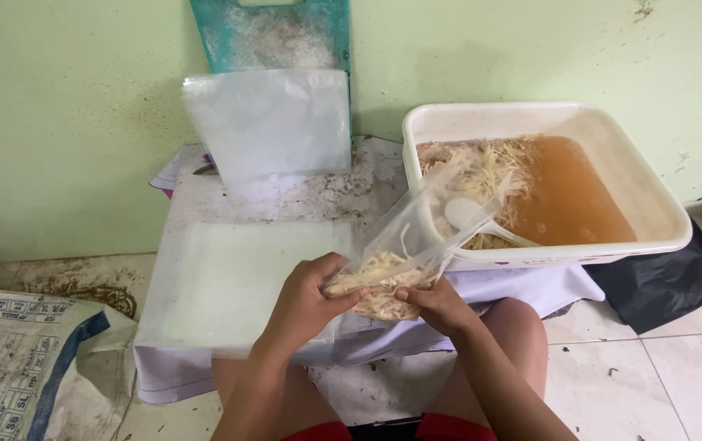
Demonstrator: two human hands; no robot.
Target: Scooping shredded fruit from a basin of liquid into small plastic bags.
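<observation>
**Both hands clasp a partly filled clear bag in front of the basin**

At about 8 o'clock from the middle of the view lies a printed woven sack (pixel 28 359) on the floor. Toward 10 o'clock from the hands, a flat stack of clear plastic sheets (pixel 245 278) rests on the low table (pixel 286 196), and at 12 o'clock more empty clear bags (pixel 273 122) lean against the green wall.

The left hand (pixel 306 302) sits just below centre, fingers curled and pressed around the left side of the small clear plastic bag (pixel 404 253), thumb on top; the grip is closed on the bag's filled bottom. The bag holds pale shredded strips (pixel 375 286) in its lower part, and its open mouth tilts up toward 1 o'clock, against the basin's near rim.

The right hand (pixel 437 306) is at 3 o'clock of the left, touching it through the bag, fingertips pinching the bag's lower right corner from below.

At 2 o'clock stands the white rectangular basin (pixel 653 204), filled with brownish liquid (pixel 572 196) and more shredded strips; a white spoon (pixel 478 220) lies in it, near the bag's mouth. A dark cloth (pixel 661 278) lies under the basin's right end.
</observation>
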